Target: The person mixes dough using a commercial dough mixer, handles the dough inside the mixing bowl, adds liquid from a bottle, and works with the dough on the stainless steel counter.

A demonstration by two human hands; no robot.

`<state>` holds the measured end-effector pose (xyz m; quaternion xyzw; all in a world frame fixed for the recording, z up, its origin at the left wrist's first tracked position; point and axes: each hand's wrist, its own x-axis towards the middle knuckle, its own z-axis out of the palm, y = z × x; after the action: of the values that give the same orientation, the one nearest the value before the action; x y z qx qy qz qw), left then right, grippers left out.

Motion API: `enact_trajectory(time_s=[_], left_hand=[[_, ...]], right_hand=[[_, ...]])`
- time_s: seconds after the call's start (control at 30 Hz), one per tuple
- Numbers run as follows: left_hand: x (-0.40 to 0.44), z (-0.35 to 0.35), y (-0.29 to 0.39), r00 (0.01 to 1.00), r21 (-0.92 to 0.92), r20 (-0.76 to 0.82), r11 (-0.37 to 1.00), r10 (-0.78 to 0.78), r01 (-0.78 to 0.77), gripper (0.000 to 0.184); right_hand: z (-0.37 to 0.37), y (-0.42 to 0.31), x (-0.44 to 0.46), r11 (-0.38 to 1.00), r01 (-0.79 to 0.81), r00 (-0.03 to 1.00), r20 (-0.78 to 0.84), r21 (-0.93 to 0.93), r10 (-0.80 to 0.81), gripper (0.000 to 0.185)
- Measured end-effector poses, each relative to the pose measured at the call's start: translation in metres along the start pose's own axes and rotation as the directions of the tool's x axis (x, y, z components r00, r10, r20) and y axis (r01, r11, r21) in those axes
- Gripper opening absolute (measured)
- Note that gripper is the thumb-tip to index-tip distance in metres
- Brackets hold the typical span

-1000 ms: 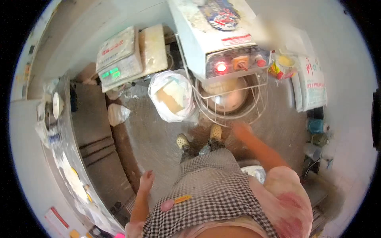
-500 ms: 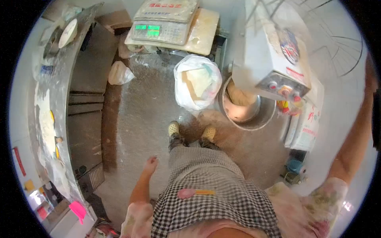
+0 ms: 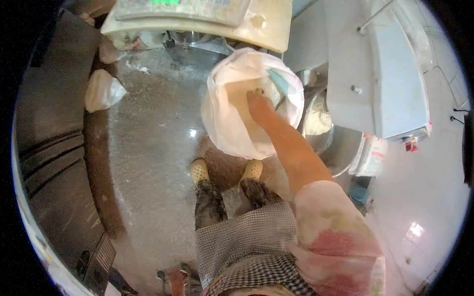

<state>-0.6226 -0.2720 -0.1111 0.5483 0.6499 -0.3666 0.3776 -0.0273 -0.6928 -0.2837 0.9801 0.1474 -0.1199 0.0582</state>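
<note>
My right hand (image 3: 258, 103) reaches down inside a large open white sack (image 3: 222, 130) on the floor. Its fingers look curled, and whatever they hold, if anything, is hidden from me. Pale flour (image 3: 270, 91) lies in the sack beyond my fingers, and a bluish-green patch shows at the inner right side. My left hand (image 3: 177, 282) hangs low at the bottom edge, apart from the sack. It is too small and cut off for its fingers to be read.
Right of the sack, a metal mixing bowl (image 3: 340, 148) holds dough (image 3: 318, 121) beneath a white machine (image 3: 380, 69). A scale (image 3: 187, 12) stands on a board (image 3: 264, 27) ahead. A small white bag (image 3: 102, 91) sits by the dark cabinet (image 3: 52, 128) on the left.
My right arm has come down from the upper right, and its hand is now inside the sack. The view has moved closer to the sack. My left hand appears lower in view.
</note>
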Motion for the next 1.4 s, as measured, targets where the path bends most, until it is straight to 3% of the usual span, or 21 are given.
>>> enact_trajectory(time_s=[0.1,0.2,0.23,0.27,0.3,0.4,0.5,0.57,0.63,0.67,0.73,0.77,0.8,0.87,1.03,1.1,1.13,1.17,1.2,1.23,1.4], left_hand=[[0.019,0.003,0.021,0.999,-0.043,0.038,0.999,-0.03,0.031,0.038],[0.037,0.013,0.054,0.991,-0.07,0.118,0.996,0.068,-0.06,0.044],[0.043,0.022,0.064,0.968,-0.013,0.17,0.982,0.186,-0.187,0.046],[0.043,0.039,0.083,0.818,0.265,0.286,0.779,0.499,-0.568,0.053],[0.043,0.055,0.101,0.559,0.472,0.364,0.37,0.745,-0.8,0.06],[-0.024,0.134,0.203,0.416,0.513,0.63,0.052,0.656,-0.857,0.072],[-0.018,0.196,0.218,0.177,0.502,0.737,-0.353,0.653,-0.789,0.048],[-0.006,0.241,0.218,0.287,0.509,0.837,-0.468,0.466,-0.723,0.033],[0.003,0.292,0.217,0.614,0.543,0.789,-0.444,-0.019,-0.713,0.025],[-0.001,0.313,0.214,0.537,0.496,0.844,-0.397,0.011,-0.772,0.023],[-0.02,0.357,0.198,0.379,0.386,0.922,-0.286,0.082,-0.877,0.018],[-0.033,0.386,0.189,0.307,0.338,0.939,-0.255,0.154,-0.906,0.018],[-0.051,0.42,0.184,0.235,0.288,0.943,-0.225,0.234,-0.931,0.017],[-0.095,0.483,0.177,0.219,0.237,0.94,-0.038,0.26,-0.971,0.016],[-0.111,0.566,0.144,-0.011,-0.041,0.964,0.108,0.265,-0.993,0.031],[-0.097,0.55,0.168,0.195,0.078,0.938,0.373,0.287,-0.924,0.04],[-0.082,0.54,0.172,0.295,0.131,0.917,0.496,0.268,-0.858,0.044],[-0.052,0.537,0.154,0.377,0.16,0.837,0.481,0.397,-0.862,0.045],[-0.021,0.533,0.135,0.442,0.192,0.73,0.465,0.521,-0.864,0.047],[-0.014,0.517,0.132,0.526,0.216,0.674,0.541,0.519,-0.812,0.046],[0.019,0.491,0.12,0.709,0.217,0.571,0.757,0.414,-0.616,0.04]], right_hand=[[-0.012,-0.004,0.022,0.973,-0.207,0.945,0.279,0.098,0.173,0.029],[0.054,0.033,0.029,0.937,0.013,0.988,-0.147,0.348,0.041,0.027],[0.033,0.03,0.024,0.684,-0.175,0.975,0.025,0.708,0.223,0.026],[-0.007,0.017,0.013,0.277,-0.339,0.918,0.252,0.899,0.307,0.025],[-0.042,0.006,0.001,-0.193,-0.444,0.831,0.482,0.875,0.277,0.025],[-0.094,-0.004,-0.027,-0.634,-0.278,0.79,0.547,0.721,0.276,0.024],[-0.126,0.005,-0.06,-0.739,-0.285,0.804,0.573,0.61,0.162,0.021],[-0.125,0.024,-0.094,-0.766,-0.266,0.897,0.442,0.585,0.026,0.016],[-0.119,0.047,-0.133,-0.694,-0.232,0.9,0.422,0.681,0.114,0.018],[-0.114,0.064,-0.15,-0.651,-0.22,0.901,0.407,0.727,0.149,0.02],[-0.097,0.118,-0.185,-0.878,-0.36,0.908,0.334,0.316,-0.252,0.02],[-0.078,0.144,-0.203,-0.887,-0.314,0.911,0.371,0.339,-0.181,0.02],[-0.063,0.167,-0.219,-0.889,-0.272,0.908,0.404,0.368,-0.11,0.019],[-0.055,0.207,-0.242,-0.846,-0.212,0.643,0.722,0.489,0.256,0.018],[0.008,0.332,-0.268,-0.821,-0.257,0.741,0.649,0.51,0.172,0.014],[0.024,0.35,-0.264,-0.725,-0.241,0.62,0.677,0.645,0.396,0.02],[0.033,0.362,-0.261,-0.18,-0.523,0.659,0.529,0.833,0.535,0.025],[0.043,0.379,-0.254,0.431,-0.621,0.756,0.354,0.655,0.55,0.03],[0.054,0.396,-0.241,0.857,-0.478,0.871,0.226,0.193,0.436,0.035],[0.056,0.403,-0.216,0.898,-0.434,0.895,0.154,0.074,0.42,0.035],[0.039,0.402,-0.148,0.779,-0.53,0.832,0.031,0.335,0.554,0.034]])
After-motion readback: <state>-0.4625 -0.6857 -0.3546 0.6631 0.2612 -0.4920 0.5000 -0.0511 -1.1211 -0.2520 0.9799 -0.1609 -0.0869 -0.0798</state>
